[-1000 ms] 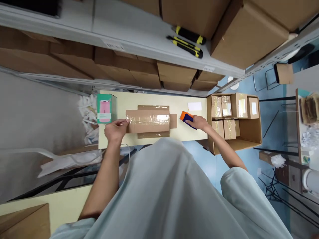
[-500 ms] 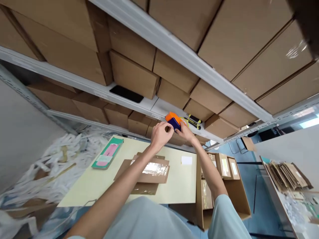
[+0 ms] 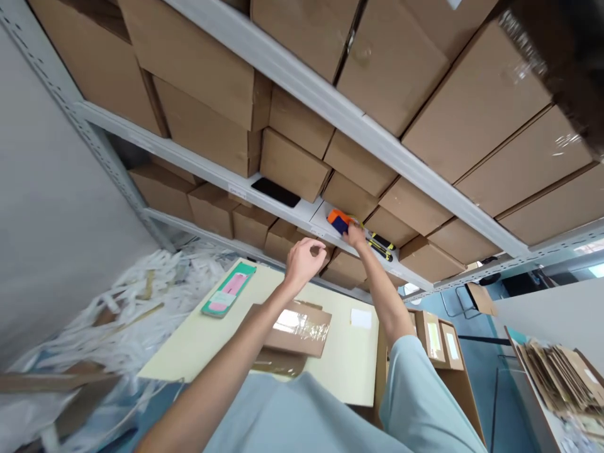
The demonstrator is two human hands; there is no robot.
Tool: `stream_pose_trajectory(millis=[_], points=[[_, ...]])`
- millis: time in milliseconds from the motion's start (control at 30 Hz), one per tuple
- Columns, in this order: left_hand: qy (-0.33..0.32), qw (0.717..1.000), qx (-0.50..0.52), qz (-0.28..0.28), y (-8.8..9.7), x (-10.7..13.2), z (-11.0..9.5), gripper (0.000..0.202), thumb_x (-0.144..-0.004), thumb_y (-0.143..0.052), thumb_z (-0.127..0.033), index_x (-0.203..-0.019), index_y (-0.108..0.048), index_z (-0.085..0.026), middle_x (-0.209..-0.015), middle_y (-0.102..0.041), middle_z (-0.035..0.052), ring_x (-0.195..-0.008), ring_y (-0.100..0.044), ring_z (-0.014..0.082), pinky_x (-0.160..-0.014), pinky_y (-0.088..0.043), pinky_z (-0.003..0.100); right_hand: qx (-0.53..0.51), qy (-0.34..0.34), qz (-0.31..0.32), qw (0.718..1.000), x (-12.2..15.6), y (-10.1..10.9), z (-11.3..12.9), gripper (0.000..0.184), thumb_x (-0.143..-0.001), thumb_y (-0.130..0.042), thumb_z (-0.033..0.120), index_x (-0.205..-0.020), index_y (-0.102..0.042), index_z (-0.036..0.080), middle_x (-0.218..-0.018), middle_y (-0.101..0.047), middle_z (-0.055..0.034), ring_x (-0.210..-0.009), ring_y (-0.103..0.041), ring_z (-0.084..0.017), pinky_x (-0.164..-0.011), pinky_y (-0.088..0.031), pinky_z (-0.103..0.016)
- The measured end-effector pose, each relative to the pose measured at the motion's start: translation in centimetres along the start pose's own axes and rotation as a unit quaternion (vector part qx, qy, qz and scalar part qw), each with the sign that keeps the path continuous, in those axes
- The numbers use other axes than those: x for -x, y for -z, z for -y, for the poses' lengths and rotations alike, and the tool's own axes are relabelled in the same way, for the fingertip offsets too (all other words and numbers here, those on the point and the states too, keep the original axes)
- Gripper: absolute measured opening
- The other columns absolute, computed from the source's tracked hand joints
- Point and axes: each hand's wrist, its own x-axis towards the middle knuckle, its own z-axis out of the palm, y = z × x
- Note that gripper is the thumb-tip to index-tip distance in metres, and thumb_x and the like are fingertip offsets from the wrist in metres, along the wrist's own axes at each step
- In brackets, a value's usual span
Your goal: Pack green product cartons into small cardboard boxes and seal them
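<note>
My right hand point(image 3: 356, 236) reaches up to the grey shelf point(image 3: 311, 214) and grips an orange and blue tape dispenser point(image 3: 338, 221) that rests on the shelf. My left hand point(image 3: 304, 259) hangs in the air just below the shelf edge, fingers curled with nothing in them. Below on the pale yellow table point(image 3: 202, 333) lies a flat cardboard box point(image 3: 297, 330) sealed with clear tape.
Yellow and black utility knives point(image 3: 380, 244) lie on the shelf right of the dispenser, a black phone point(image 3: 275, 192) to its left. A green and pink package point(image 3: 229, 289) lies on the table. Cardboard boxes fill the shelves. A carton of small boxes point(image 3: 436, 343) stands at right; white paper scraps point(image 3: 94, 327) at left.
The view tilted up from the table to the shelves. My right hand carried the tape dispenser from the table up to the shelf; my left hand touched it, then let go.
</note>
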Motion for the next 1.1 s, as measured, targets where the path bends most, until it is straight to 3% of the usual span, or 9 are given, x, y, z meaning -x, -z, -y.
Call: stream_pose_trajectory(millis=[100, 200, 333, 500, 667, 800, 900, 1000, 1100], points=[[0.047, 0.999, -0.015, 0.009, 1.8, 3.4, 4.1, 0.014, -0.091, -0.070, -0.027, -0.091, -0.084, -0.025, -0.111, -0.088, 0.0074, -0.111, -0.082, 0.0317, -0.109, -0.063, 0.042, -0.040, 0.000, -0.097, 0.995, 2.9, -3.0, -0.6, 0.064, -0.118, -0.041, 0.026, -0.178, -0.041, 0.004, -0.179, -0.051, -0.0290, -0.167, -0.051, -0.035, -0.141, -0.038, -0.047], [0.141, 0.989, -0.045, 0.016, 4.3, 9.1, 10.0, 0.016, -0.088, -0.069, -0.026, -0.090, -0.084, -0.024, -0.110, -0.088, 0.0083, -0.113, -0.082, 0.0316, -0.112, -0.062, 0.043, -0.108, 0.004, -0.141, 0.984, 8.8, -9.0, -1.9, 0.065, -0.120, -0.034, 0.031, -0.179, -0.040, 0.003, -0.184, -0.044, -0.0304, -0.174, -0.041, -0.034, -0.143, -0.035, -0.050], [0.290, 0.951, -0.097, 0.044, 7.3, 17.5, 15.9, 0.023, -0.088, -0.063, -0.023, -0.096, -0.085, -0.021, -0.113, -0.088, 0.0104, -0.112, -0.082, 0.0305, -0.114, -0.063, 0.045, -0.208, -0.060, -0.037, 0.975, 19.8, -18.9, -2.4, 0.067, -0.120, -0.034, 0.034, -0.181, -0.039, 0.007, -0.186, -0.045, -0.0283, -0.178, -0.039, -0.033, -0.142, -0.040, -0.052], [0.360, 0.925, -0.104, 0.071, 5.8, 22.3, 17.2, 0.047, -0.096, -0.061, -0.023, -0.140, -0.075, -0.016, -0.143, -0.081, 0.0162, -0.131, -0.079, 0.0294, -0.122, -0.060, 0.043, -0.315, -0.190, 0.110, 0.923, 29.3, -26.5, -0.2, 0.075, -0.120, -0.033, 0.041, -0.183, -0.032, 0.002, -0.186, -0.047, -0.0297, -0.175, -0.048, -0.031, -0.139, -0.046, -0.048], [0.289, 0.935, -0.146, 0.145, 0.3, 21.8, 16.1, 0.093, -0.095, -0.087, -0.055, -0.169, -0.052, -0.011, -0.169, -0.062, 0.0293, -0.164, -0.056, 0.0464, -0.138, -0.045, 0.058, -0.330, -0.188, 0.126, 0.916, 28.5, -28.2, 2.8, 0.086, -0.122, -0.038, 0.058, -0.185, -0.026, 0.000, -0.185, -0.048, -0.0295, -0.173, -0.052, -0.029, -0.134, -0.050, -0.037], [0.284, 0.927, -0.202, 0.139, -2.4, 21.6, 16.1, 0.127, -0.081, -0.100, -0.067, -0.173, -0.041, -0.002, -0.172, -0.054, 0.0397, -0.167, -0.049, 0.0564, -0.139, -0.041, 0.064, -0.253, -0.228, 0.170, 0.925, 26.3, -29.0, 4.3, 0.103, -0.120, -0.038, 0.073, -0.188, -0.014, -0.001, -0.183, -0.050, -0.0322, -0.167, -0.059, -0.034, -0.125, -0.057, -0.039], [0.307, 0.914, -0.231, 0.130, -2.1, 21.6, 16.7, 0.115, -0.082, -0.099, -0.066, -0.168, -0.054, -0.005, -0.160, -0.067, 0.0351, -0.154, -0.063, 0.0541, -0.131, -0.049, 0.061, -0.248, -0.243, 0.186, 0.919, 25.8, -30.1, 4.3, 0.094, -0.123, -0.029, 0.067, -0.189, -0.014, 0.001, -0.177, -0.060, -0.0301, -0.159, -0.067, -0.033, -0.122, -0.058, -0.039], [0.321, 0.909, -0.226, 0.142, -0.6, 21.3, 17.4, 0.074, -0.097, -0.086, -0.061, -0.152, -0.074, -0.013, -0.138, -0.082, 0.0236, -0.134, -0.076, 0.0460, -0.119, -0.056, 0.053, -0.260, -0.209, 0.174, 0.927, 26.2, -31.2, 3.7, 0.083, -0.126, -0.013, 0.055, -0.189, -0.013, 0.000, -0.175, -0.062, -0.0282, -0.163, -0.064, -0.027, -0.124, -0.055, -0.034], [0.309, 0.918, -0.201, 0.147, 0.6, 20.9, 17.8, 0.050, -0.107, -0.073, -0.056, -0.137, -0.083, -0.017, -0.123, -0.087, 0.0157, -0.122, -0.081, 0.0373, -0.109, -0.058, 0.043, -0.233, -0.180, 0.183, 0.938, 26.6, -31.8, 3.3, 0.086, -0.126, -0.011, 0.057, -0.189, -0.007, -0.001, -0.179, -0.057, -0.0283, -0.169, -0.058, -0.025, -0.126, -0.053, -0.032]])
